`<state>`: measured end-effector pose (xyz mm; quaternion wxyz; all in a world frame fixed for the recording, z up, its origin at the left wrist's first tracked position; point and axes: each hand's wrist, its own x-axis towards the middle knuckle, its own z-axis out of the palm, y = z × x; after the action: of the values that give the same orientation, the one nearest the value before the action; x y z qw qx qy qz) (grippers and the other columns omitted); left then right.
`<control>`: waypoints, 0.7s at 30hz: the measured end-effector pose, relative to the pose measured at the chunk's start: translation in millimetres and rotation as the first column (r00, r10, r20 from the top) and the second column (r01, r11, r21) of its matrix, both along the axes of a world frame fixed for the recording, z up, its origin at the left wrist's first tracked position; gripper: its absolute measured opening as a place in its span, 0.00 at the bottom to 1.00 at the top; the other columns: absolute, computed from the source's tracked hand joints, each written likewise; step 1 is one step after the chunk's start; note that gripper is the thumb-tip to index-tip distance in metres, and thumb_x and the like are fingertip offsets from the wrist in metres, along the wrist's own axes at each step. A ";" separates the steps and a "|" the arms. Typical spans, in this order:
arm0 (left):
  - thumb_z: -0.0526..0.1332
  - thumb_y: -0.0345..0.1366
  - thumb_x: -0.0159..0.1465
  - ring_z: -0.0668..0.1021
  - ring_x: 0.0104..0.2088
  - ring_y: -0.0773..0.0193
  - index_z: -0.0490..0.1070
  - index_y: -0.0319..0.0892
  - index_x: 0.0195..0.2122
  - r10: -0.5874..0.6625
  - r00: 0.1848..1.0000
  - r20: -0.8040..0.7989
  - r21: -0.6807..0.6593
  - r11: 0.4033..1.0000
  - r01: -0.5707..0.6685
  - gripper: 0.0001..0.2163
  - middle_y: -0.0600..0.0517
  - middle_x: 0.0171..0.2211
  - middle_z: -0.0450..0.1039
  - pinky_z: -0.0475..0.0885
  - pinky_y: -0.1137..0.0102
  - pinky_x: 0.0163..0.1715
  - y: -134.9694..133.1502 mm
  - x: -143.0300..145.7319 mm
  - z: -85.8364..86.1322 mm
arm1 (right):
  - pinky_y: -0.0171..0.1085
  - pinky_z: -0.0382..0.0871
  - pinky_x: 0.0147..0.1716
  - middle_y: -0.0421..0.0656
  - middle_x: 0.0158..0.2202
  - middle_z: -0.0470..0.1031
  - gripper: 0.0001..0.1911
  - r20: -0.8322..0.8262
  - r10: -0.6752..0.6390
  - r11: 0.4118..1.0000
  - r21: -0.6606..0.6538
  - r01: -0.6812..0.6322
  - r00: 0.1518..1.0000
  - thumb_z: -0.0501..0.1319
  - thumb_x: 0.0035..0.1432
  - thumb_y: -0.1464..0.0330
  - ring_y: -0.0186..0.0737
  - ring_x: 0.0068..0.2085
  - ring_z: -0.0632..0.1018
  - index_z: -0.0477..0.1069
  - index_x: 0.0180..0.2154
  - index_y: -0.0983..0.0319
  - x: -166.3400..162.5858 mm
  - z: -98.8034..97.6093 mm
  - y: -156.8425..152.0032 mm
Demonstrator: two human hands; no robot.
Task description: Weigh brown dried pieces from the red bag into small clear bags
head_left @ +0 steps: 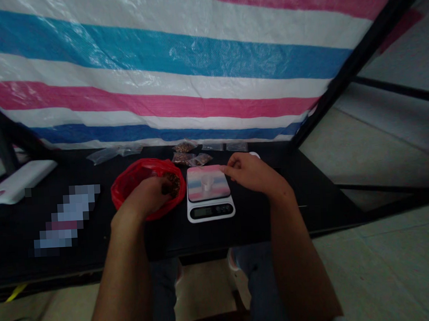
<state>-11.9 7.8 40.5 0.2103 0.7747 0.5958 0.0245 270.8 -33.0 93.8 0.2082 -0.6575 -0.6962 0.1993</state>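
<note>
My left hand (149,195) reaches into a red plastic bag (124,179) that stands wide with its rim spread. Its fingers are curled into brown grains (172,184), their tips partly hidden. Just right of the bag sits a white kitchen scale (212,211) with a dark display and a shiny plate. A small clear cup (207,183) rests on that plate. My right hand (253,173) is at the plate's upper right corner, thumb stretched toward the edge and fingers loosely bent apart from it. Nothing shows in the right hand.
Behind the scale lie several small clear bags, some with brown grains (185,146) and some flat (237,146). More clear plastic (106,154) lies at the back left. A white device (21,180) and a blurred-out item (68,216) are on the black table's left. Striped sheeting (159,63) hangs behind.
</note>
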 end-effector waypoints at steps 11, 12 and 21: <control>0.61 0.32 0.65 0.83 0.51 0.53 0.85 0.46 0.47 0.035 0.997 -0.063 0.117 0.993 -0.028 0.14 0.50 0.49 0.85 0.75 0.70 0.50 -4.4 -3.8 8.8 | 0.35 0.59 0.29 0.41 0.28 0.77 0.13 -0.187 0.019 0.987 0.158 0.011 0.982 0.63 0.63 0.59 0.36 0.29 0.73 0.74 0.32 0.62 -18.3 2.7 5.2; 0.61 0.33 0.65 0.83 0.51 0.53 0.85 0.47 0.47 0.028 0.999 -0.044 0.119 0.993 -0.022 0.14 0.50 0.49 0.85 0.75 0.70 0.50 -4.5 -4.3 9.2 | 0.35 0.59 0.29 0.41 0.28 0.76 0.13 -0.188 0.008 0.986 0.166 0.024 0.982 0.64 0.62 0.59 0.36 0.29 0.73 0.74 0.32 0.62 -18.5 4.0 4.8; 0.62 0.37 0.65 0.84 0.43 0.54 0.84 0.44 0.46 -0.109 0.944 0.313 0.230 0.972 0.036 0.13 0.50 0.43 0.85 0.76 0.66 0.49 -6.0 11.8 21.8 | 0.35 0.59 0.31 0.41 0.28 0.76 0.13 -0.174 -0.002 0.974 0.222 0.041 0.985 0.63 0.64 0.60 0.35 0.29 0.71 0.75 0.31 0.63 -16.2 7.6 6.0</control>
<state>-0.2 1.7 62.3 0.2181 0.8003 0.5178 0.2095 254.6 -27.0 101.3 0.3429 -0.6175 -0.6864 0.1731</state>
